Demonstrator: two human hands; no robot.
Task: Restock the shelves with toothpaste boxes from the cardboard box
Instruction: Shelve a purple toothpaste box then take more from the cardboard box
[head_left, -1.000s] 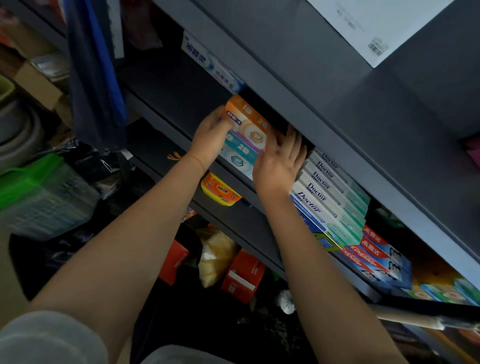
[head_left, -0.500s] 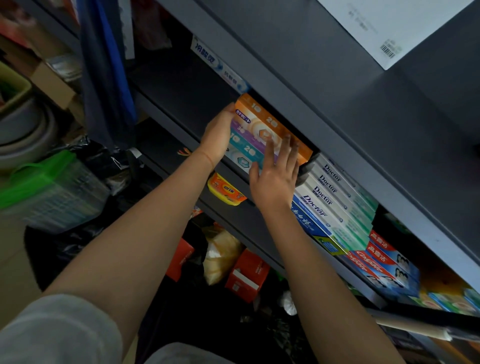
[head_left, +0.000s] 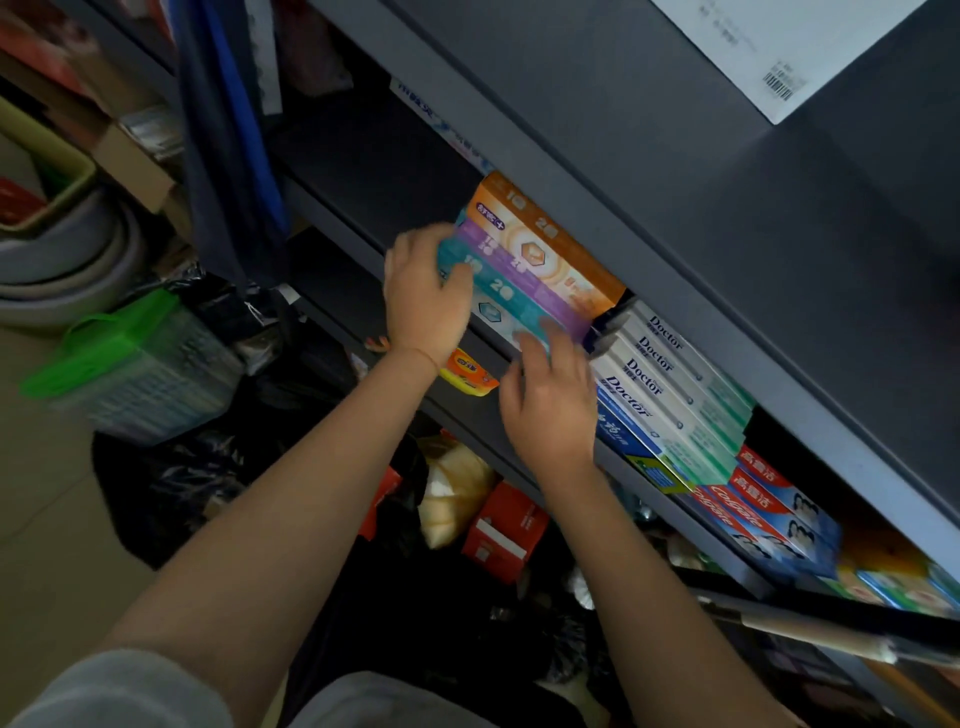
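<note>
Right now the placing step is in hand: a stack of three toothpaste boxes, orange (head_left: 550, 244) on top, purple (head_left: 524, 275) in the middle and teal (head_left: 498, 301) lowest, lies on the dark shelf (head_left: 363, 171) at the centre of the frame, its far end close against the white Doctor boxes (head_left: 670, 374) to the right. The left hand (head_left: 423, 301) holds the near end of the stack, its fingers curled round the teal box and thumb laid across its face. The right hand (head_left: 550, 405) sits just below the stack's lower right corner, fingers (head_left: 530, 345) loosely spread and touching the teal box's edge, gripping nothing. The stack appears nearly seated. Next, a push to square it with its neighbours seems called for, then letting go and returning for more; the cardboard box is not in view.
</note>
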